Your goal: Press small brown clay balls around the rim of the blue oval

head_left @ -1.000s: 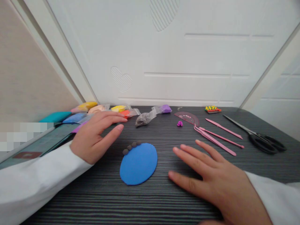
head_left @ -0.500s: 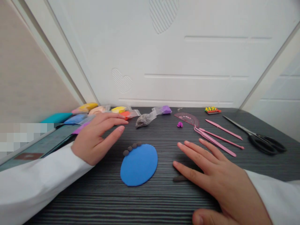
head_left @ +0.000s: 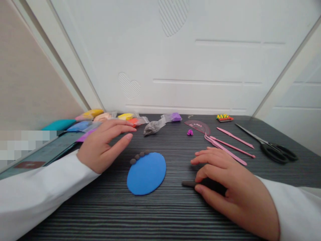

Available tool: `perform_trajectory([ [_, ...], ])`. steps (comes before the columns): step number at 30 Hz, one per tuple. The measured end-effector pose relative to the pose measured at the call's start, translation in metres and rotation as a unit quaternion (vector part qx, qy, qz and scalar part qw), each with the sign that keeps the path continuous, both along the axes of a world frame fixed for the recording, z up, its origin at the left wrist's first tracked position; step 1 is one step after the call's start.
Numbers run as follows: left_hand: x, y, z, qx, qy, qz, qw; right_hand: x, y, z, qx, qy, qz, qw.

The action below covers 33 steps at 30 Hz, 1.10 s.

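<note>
Soft, diffuse light covers the white panel, shadows are faint, and edges look stretched.

Right hand now curled, seemingly pinching roll

Left arm: we reach it in from the lower left, white-sleeved to the wrist.
Left hand: we hold it palm down, fingers loosely stretched and slightly bent, pointing inward, thumb apart from them.
Right arm: ours enters from the right edge, also in a white sleeve.
Right hand: we curl its fingers, thumb and index fingertip brought close in a pinch, the other fingers bent above.
Spacing: our hands are well apart, the right one lower in view.
</note>
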<state>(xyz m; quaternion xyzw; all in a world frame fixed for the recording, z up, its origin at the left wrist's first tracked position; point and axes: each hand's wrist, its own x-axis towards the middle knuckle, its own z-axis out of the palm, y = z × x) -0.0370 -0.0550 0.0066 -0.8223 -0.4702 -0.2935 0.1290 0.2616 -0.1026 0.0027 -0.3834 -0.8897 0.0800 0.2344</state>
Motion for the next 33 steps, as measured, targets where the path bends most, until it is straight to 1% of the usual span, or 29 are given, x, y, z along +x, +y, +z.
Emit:
perform_trajectory([
  [4,-0.003,0.003,-0.002,0.023,-0.010,-0.017,1.000,0.001,-0.001,-0.002,0.020,-0.003,-0.018,1.000],
  [6,-0.004,0.003,-0.003,0.027,-0.012,-0.015,0.999,0.003,0.000,-0.005,0.050,0.005,-0.013,0.999],
  [8,-0.004,0.003,-0.004,0.020,-0.016,-0.010,1.000,0.004,0.002,-0.010,0.111,0.007,0.011,0.994],
  [9,-0.004,0.002,-0.004,0.015,-0.018,-0.009,1.000,0.004,0.003,-0.012,0.143,-0.009,0.029,0.989],
  [11,-0.005,0.000,-0.005,0.009,-0.023,-0.005,1.000,0.004,0.005,-0.016,0.199,-0.066,0.061,0.976],
  [13,-0.005,-0.001,-0.005,0.005,-0.023,0.001,1.000,0.003,0.006,-0.019,0.251,-0.116,0.079,0.958],
  [15,-0.006,-0.002,-0.005,-0.001,-0.023,0.006,1.000,0.002,0.007,-0.022,0.294,-0.121,0.087,0.944],
  [16,-0.006,-0.002,-0.005,-0.004,-0.023,0.008,1.000,0.002,0.007,-0.023,0.301,-0.112,0.084,0.943],
  [19,-0.006,-0.002,-0.004,-0.013,-0.021,0.011,1.000,0.003,0.008,-0.023,0.257,-0.099,0.053,0.960],
  [20,-0.006,-0.002,-0.004,-0.015,-0.020,0.011,1.000,0.003,0.008,-0.022,0.252,-0.101,0.049,0.961],
  [23,-0.005,-0.002,-0.003,-0.022,-0.018,0.012,1.000,0.004,0.007,-0.019,0.269,-0.118,0.082,0.952],
  [24,-0.005,-0.002,-0.003,-0.024,-0.017,0.013,0.999,0.004,0.006,-0.017,0.263,-0.118,0.080,0.954],
  [27,-0.004,-0.002,-0.003,-0.023,-0.016,0.013,1.000,0.005,0.006,-0.014,0.197,-0.116,0.025,0.973],
  [28,-0.004,-0.002,-0.003,-0.023,-0.015,0.012,1.000,0.005,0.006,-0.013,0.191,-0.114,0.023,0.975],
  [29,-0.004,-0.002,-0.003,-0.023,-0.015,0.011,1.000,0.005,0.006,-0.013,0.199,-0.114,0.037,0.973],
  [31,-0.005,-0.002,-0.002,-0.026,-0.016,0.009,1.000,0.005,0.007,-0.014,0.224,-0.113,0.087,0.964],
  [32,-0.005,-0.001,-0.002,-0.029,-0.014,0.008,0.999,0.005,0.007,-0.015,0.224,-0.111,0.092,0.964],
  [33,-0.005,-0.001,-0.002,-0.033,-0.011,0.009,0.999,0.004,0.007,-0.017,0.213,-0.106,0.079,0.968],
])
